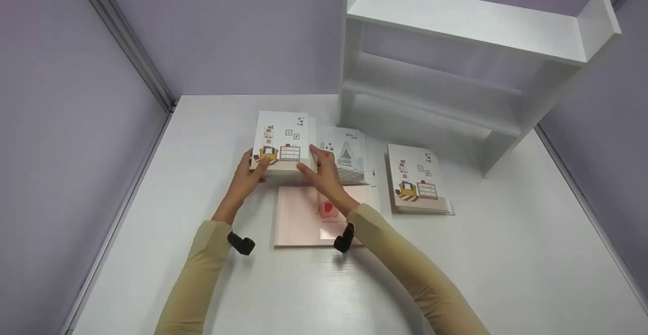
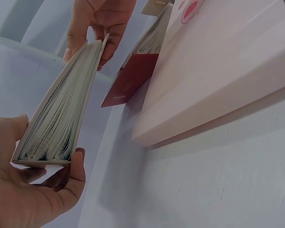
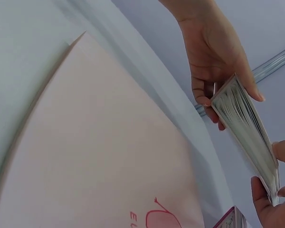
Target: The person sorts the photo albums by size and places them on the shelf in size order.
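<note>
Both hands hold a white photo album (image 1: 283, 137) with a yellow armchair and a chest of drawers drawn on its cover. The left hand (image 1: 249, 177) grips its lower left corner, thumb on the front cover and fingers behind. At the lower right corner, the right hand (image 1: 326, 175) pinches it the same way. In the left wrist view, the fanned edges of the pages (image 2: 59, 114) show between the two covers. The album is lifted off the table, partly overlapping a grey building album (image 1: 349, 155) in the head view.
A pink elephant album (image 1: 298, 218) lies flat below the hands. To the right lies another armchair album (image 1: 415, 180). A white shelf unit (image 1: 435, 87) stands at the back right of the white table (image 1: 506, 254), with purple walls (image 1: 243, 31) around.
</note>
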Demonstrator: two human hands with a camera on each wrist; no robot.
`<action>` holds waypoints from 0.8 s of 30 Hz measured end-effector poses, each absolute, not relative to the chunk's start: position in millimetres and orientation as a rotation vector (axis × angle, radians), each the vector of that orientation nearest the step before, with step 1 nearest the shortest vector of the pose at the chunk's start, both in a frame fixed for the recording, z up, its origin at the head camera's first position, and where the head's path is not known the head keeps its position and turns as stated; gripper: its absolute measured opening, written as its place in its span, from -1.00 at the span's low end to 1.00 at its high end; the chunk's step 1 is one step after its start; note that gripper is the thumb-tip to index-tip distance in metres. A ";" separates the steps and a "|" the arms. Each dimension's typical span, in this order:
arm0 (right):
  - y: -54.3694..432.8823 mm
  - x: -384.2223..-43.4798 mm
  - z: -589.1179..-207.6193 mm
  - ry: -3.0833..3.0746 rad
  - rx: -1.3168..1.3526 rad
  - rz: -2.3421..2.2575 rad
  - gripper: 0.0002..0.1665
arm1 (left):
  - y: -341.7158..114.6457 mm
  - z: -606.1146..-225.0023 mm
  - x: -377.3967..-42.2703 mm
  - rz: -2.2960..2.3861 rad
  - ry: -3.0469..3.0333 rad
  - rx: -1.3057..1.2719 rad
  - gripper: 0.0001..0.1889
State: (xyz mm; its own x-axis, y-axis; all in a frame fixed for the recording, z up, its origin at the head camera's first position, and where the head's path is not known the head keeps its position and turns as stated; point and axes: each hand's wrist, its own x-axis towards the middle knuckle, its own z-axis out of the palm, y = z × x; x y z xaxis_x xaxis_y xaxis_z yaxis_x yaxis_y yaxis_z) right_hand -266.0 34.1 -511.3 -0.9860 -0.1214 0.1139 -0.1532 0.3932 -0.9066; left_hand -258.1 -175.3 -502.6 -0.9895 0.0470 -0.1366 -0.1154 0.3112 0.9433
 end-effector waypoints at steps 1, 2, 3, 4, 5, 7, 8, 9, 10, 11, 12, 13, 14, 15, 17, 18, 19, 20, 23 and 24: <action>34.8 -265.3 -511.2 -2.594 0.260 1.689 -0.21 | -174.7 -499.8 -257.2 1.763 2.414 -0.068 -0.22; 35.5 -264.8 -511.2 -2.591 0.261 1.684 -0.21 | -173.9 -496.7 -256.2 1.761 2.401 -0.068 -0.22; 36.2 -264.2 -511.2 -2.590 0.257 1.681 -0.21 | -172.7 -492.6 -254.5 1.758 2.394 -0.069 -0.23; 37.1 -263.8 -511.1 -2.587 0.254 1.681 -0.21 | -171.2 -488.3 -252.2 1.750 2.396 -0.062 -0.24; 38.0 -263.3 -510.7 -2.584 0.248 1.687 -0.21 | -170.4 -485.9 -251.4 1.745 2.398 -0.059 -0.24; 40.0 -263.1 -510.4 -2.576 0.231 1.707 -0.21 | -169.2 -483.8 -250.7 1.743 2.404 -0.039 -0.26; 41.1 -263.2 -510.3 -2.573 0.222 1.716 -0.20 | -168.8 -484.0 -250.8 1.745 2.407 -0.027 -0.26; 42.3 -263.0 -510.0 -2.572 0.215 1.721 -0.20 | -168.6 -485.0 -251.1 1.747 2.412 -0.015 -0.26; 43.6 -262.8 -509.5 -2.568 0.209 1.731 -0.20 | -168.6 -487.7 -252.4 1.747 2.417 -0.005 -0.25; 45.0 -262.7 -509.4 -2.564 0.201 1.741 -0.20 | -168.8 -491.2 -254.1 1.751 2.416 0.000 -0.23; 46.3 -262.6 -509.3 -2.562 0.195 1.746 -0.20 | -168.4 -493.4 -254.7 1.747 2.423 0.012 -0.22; 47.7 -262.2 -509.2 -2.562 0.190 1.749 -0.20 | -167.7 -495.5 -255.3 1.743 2.430 0.026 -0.21; 48.9 -261.9 -509.1 -2.562 0.186 1.753 -0.20 | -167.2 -497.4 -255.8 1.740 2.438 0.036 -0.19; 50.1 -261.5 -509.1 -2.561 0.185 1.757 -0.20 | -166.6 -499.1 -256.3 1.736 2.449 0.044 -0.18; 52.3 -260.9 -509.3 -2.558 0.181 1.769 -0.20 | -165.1 -501.2 -257.0 1.723 2.465 0.053 -0.16; 53.2 -260.5 -509.4 -2.560 0.180 1.768 -0.20 | -164.5 -501.7 -257.1 1.716 2.473 0.055 -0.16; 54.1 -260.1 -509.4 -2.559 0.183 1.770 -0.20 | -163.8 -501.9 -257.1 1.712 2.477 0.053 -0.15; 54.9 -259.7 -509.5 -2.555 0.189 1.774 -0.20 | -163.3 -501.9 -257.1 1.706 2.480 0.047 -0.15; 57.0 -258.2 -509.4 -2.548 0.214 1.764 -0.20 | -161.6 -500.2 -256.8 1.699 2.463 0.040 -0.15; 57.8 -257.6 -509.5 -2.545 0.223 1.757 -0.20 | -159.9 -495.1 -253.9 1.695 2.460 0.043 -0.16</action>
